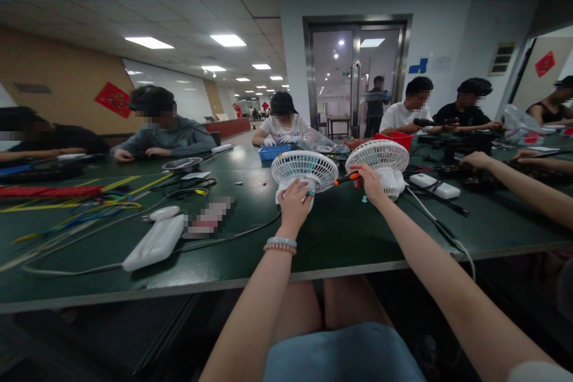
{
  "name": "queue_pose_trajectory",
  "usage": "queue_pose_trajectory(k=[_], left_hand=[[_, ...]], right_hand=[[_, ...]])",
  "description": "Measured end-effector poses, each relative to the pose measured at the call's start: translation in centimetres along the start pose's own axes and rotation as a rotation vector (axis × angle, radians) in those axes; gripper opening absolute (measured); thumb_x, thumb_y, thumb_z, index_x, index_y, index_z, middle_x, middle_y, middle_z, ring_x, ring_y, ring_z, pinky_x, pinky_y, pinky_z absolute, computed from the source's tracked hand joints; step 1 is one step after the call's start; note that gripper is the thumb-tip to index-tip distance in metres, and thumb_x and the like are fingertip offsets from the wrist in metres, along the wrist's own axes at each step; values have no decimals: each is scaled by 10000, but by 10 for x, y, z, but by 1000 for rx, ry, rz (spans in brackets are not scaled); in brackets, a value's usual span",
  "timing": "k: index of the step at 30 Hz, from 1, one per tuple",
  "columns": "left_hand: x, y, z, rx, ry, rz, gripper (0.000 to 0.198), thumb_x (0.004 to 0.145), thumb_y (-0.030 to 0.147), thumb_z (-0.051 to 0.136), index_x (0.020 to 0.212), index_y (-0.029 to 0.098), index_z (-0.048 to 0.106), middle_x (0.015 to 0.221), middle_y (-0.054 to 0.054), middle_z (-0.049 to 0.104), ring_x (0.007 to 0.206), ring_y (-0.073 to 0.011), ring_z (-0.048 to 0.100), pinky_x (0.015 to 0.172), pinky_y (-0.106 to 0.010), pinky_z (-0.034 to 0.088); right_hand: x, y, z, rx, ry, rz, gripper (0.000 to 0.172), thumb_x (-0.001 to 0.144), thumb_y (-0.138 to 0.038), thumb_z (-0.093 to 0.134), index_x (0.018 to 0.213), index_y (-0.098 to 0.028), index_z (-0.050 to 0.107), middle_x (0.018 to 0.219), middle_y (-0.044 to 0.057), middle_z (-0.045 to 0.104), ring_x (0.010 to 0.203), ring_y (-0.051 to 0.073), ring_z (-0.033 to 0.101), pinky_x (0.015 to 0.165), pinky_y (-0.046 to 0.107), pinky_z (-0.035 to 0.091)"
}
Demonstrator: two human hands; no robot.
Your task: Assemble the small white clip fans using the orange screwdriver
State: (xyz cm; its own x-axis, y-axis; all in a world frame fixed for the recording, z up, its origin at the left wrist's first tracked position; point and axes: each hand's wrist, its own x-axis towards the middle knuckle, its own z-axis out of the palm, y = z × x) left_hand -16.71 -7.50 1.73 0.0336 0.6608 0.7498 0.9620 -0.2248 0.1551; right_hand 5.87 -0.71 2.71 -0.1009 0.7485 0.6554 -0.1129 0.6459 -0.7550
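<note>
My left hand (295, 198) is closed on the back of a white desk fan (308, 167), its fingers against the round slotted cage. A small teal tip shows by those fingers; I cannot make out what it belongs to. In my right hand (370, 182) is a screwdriver (344, 179) with an orange and black handle, held roughly level and pointing left toward that fan. Its shaft is too small to see clearly. Just behind the right hand stands a second white fan (380, 158) with its cable trailing right. A small light-blue piece (364, 199) lies below that hand.
On the green table (250, 250) at left lie a long white base (154, 245), cables and a pixelated pink item (209, 218). A white block (434, 186) sits at right. Across stand a blue bin (274, 151) and a red bin (398, 140). Another person's arm (528, 182) reaches in at right.
</note>
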Motion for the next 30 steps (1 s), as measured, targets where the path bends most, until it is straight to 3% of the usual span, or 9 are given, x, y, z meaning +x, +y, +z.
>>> queue_pose_trajectory(k=[4,10,17,24,30], left_hand=[[0,-1,0,-2,-8,-5,177,791,236,514,923,283,622,1167,14,605,1229,-212,415,946,-447,271],[0,0,-1,-12,-17,-9,179,788,233,519,922,278,629,1169,8,604,1227,-215,417,950,-447,270],[0,1,-1,-13,-3,0,175,792,232,514,920,276,624,1156,13,611,1219,-211,424,946,-444,271],[1,1,-1,-15,-6,-3,174,794,243,513,924,284,623,1162,18,608,1218,-207,425,943,-440,276],[1,0,0,-12,-10,-11,171,786,240,521,918,284,622,1167,16,606,1222,-211,423,944,-442,276]], right_hand=[[1,4,-2,55,-13,36,305,788,-341,391,950,-154,570,513,-41,502,417,95,462,415,221,343],[0,3,-2,-34,-7,53,385,821,-491,414,939,-156,561,443,-58,473,372,103,471,388,221,337],[1,5,-3,-96,2,26,414,830,-528,400,947,-165,561,430,-60,474,367,103,471,401,222,352],[1,5,-3,-56,-17,47,383,834,-505,390,955,-175,541,477,-53,472,387,107,468,400,226,344],[1,7,-3,-35,-26,29,286,800,-327,397,1006,-184,533,621,-27,492,500,107,462,465,235,382]])
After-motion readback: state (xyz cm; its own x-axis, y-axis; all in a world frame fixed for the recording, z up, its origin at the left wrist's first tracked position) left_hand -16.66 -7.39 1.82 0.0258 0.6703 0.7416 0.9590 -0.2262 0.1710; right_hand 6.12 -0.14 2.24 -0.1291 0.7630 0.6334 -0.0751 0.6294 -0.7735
